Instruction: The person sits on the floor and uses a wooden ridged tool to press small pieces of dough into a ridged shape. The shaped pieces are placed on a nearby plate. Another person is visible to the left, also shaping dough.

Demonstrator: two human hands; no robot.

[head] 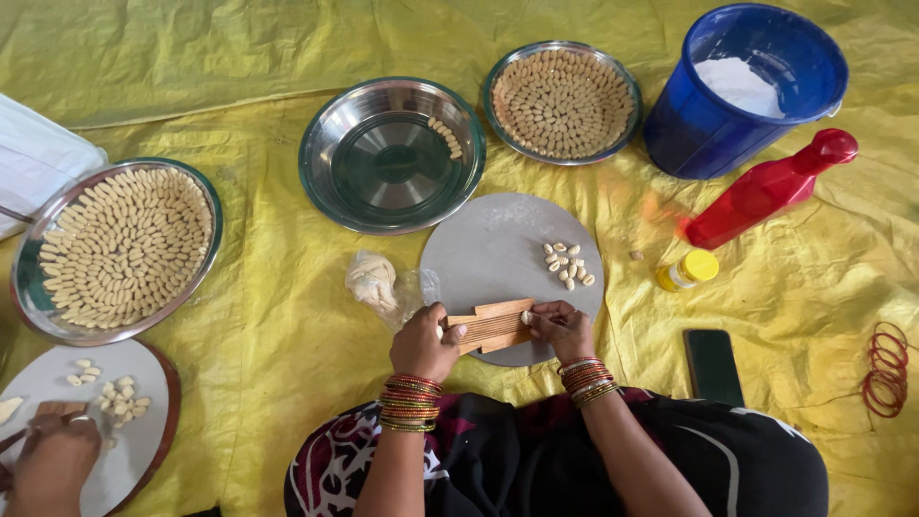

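Note:
My left hand (423, 342) grips the left end of a small ridged wooden board (493, 326) lying on a round grey board (498, 249). My right hand (563, 327) pinches a small piece of dough (526, 316) against the ridged board's right end. A cluster of several small dough pieces (568, 265) lies on the round board just beyond. A lump of dough in clear plastic (375, 282) sits to the left of my left hand. Both wrists wear stacked bangles.
Steel plates of shaped dough pieces sit at the left (120, 251) and the back (563, 101); a nearly empty steel plate (391, 155) is between them. A blue bucket (742, 91), red bottle (771, 188), yellow-capped jar (687, 269), phone (713, 367) and red bangles (885, 369) lie right. Another person's hand (53, 460) works bottom left.

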